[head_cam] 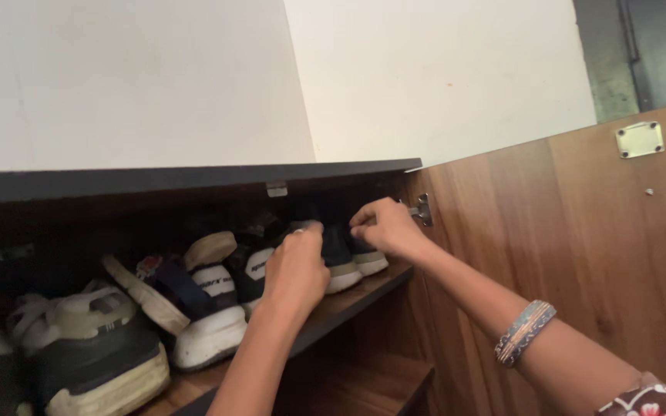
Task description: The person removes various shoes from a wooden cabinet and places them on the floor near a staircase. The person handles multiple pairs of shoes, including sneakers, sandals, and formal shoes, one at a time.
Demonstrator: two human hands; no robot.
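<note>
Both of my hands reach into an open wooden shoe cabinet [194, 181]. My left hand [296, 266] is closed on the heel of a dark sneaker with a white sole [341, 266] on the upper shelf [348, 300]. My right hand [385, 226], with a beaded bracelet [524, 331] on its wrist, pinches the top of the neighbouring dark sneaker [368, 258] at the shelf's right end. Much of both shoes is hidden by my hands and the shadow.
More sneakers line the shelf to the left: a navy and white pair [202, 300] and a grey, worn pair [86, 347]. The wooden cabinet door [580, 231] stands open on the right, with a metal hinge [422, 209]. A lower shelf [371, 381] shows below. White wall behind.
</note>
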